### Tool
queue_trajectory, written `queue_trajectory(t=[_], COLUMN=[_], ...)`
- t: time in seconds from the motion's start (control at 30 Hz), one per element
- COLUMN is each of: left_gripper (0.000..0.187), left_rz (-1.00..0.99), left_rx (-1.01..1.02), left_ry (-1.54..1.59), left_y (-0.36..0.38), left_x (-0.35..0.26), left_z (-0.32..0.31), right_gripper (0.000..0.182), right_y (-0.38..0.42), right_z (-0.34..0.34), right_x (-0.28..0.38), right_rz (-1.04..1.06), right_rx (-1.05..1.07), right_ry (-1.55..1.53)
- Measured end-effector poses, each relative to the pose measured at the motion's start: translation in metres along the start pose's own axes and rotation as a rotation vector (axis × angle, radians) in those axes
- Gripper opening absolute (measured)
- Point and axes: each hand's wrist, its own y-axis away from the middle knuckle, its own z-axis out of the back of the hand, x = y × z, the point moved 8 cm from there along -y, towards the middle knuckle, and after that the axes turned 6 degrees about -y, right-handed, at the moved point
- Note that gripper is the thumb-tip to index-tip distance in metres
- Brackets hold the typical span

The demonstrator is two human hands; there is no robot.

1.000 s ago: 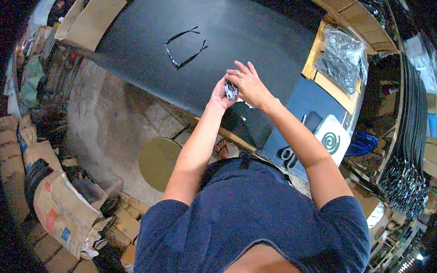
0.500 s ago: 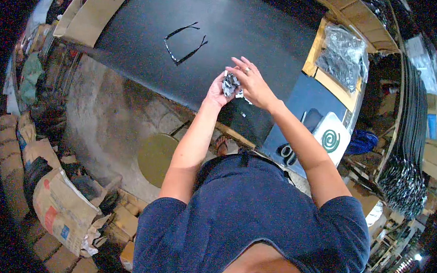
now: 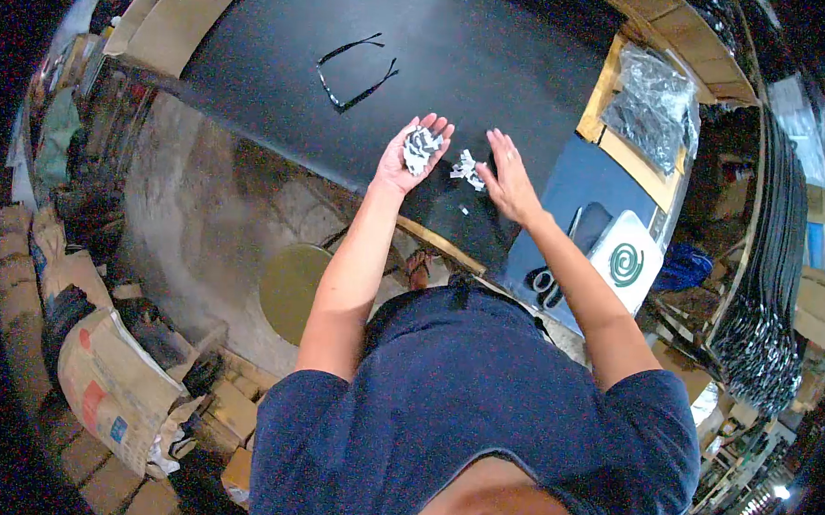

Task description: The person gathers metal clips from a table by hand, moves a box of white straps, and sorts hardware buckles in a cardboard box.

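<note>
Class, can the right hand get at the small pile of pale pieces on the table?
Probably yes: the right hand is open, close beside the pile, with nothing visible between them; the left hand, palm up with more pieces, leaves the way free.

Table (image 3: 495,59) black; held pieces (image 3: 421,150) over table mottled white and dark grey; loose pieces (image 3: 467,171) on table white; curved strip (image 3: 361,96) on table glossy black; mat (image 3: 577,177) at table's right end slate blue; box (image 3: 627,230) on table's right corner white, 1 dark green spiral; bundle (image 3: 688,267) just beside table blue; stool (image 3: 291,289) near table olive; carton (image 3: 117,387) well apart from table brown, red and blue patches.
</note>
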Motion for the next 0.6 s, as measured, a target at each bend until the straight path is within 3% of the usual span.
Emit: queue_trajectory(t=[0.07,0.23,0.4,0.6], left_gripper=[0.027,0.027,0.026,0.027], left_rz=[-0.010,-0.023,-0.061,-0.017], left_rx=[0.000,0.018,-0.018,0.020], left_ry=[0.005,0.020,0.029,0.082], left_y=[0.002,0.001,0.009,0.010], left_x=[-0.003,-0.003,-0.006,-0.002], left_z=[-0.001,-0.004,-0.003,0.003], right_gripper=[0.061,0.066,0.050,0.057], right_y=[0.011,0.007,0.040,0.063], right_z=[-0.012,-0.051,-0.047,-0.031], right_x=[-0.001,0.036,0.048,0.042], right_rz=[-0.016,0.174,0.296,0.347], right_rx=[0.027,0.145,0.349,0.448], right_ry=[0.205,0.253,0.195,0.252])
